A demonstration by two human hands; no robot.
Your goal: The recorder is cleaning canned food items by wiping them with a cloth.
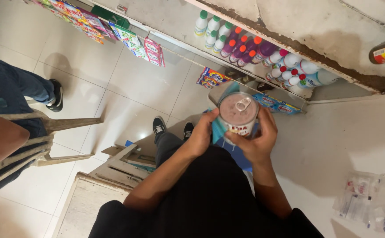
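Note:
I hold a round tin can (pixel 238 111) with a pull-ring lid in front of my chest. My left hand (pixel 201 134) grips its left side. My right hand (pixel 259 140) wraps its right side and underside. A light blue cloth (pixel 219 130) shows between the can and my fingers. My black-clad legs and black shoes (pixel 159 125) stand on the white tiled floor below.
A low shelf (pixel 289 39) holds rows of plastic bottles with green, orange, purple and red caps (pixel 245 46). Packet strips (pixel 153 51) hang at the upper left. Another person in jeans (pixel 12 88) sits on a wooden chair (pixel 64 125). Clear bags (pixel 371 200) lie on the white counter.

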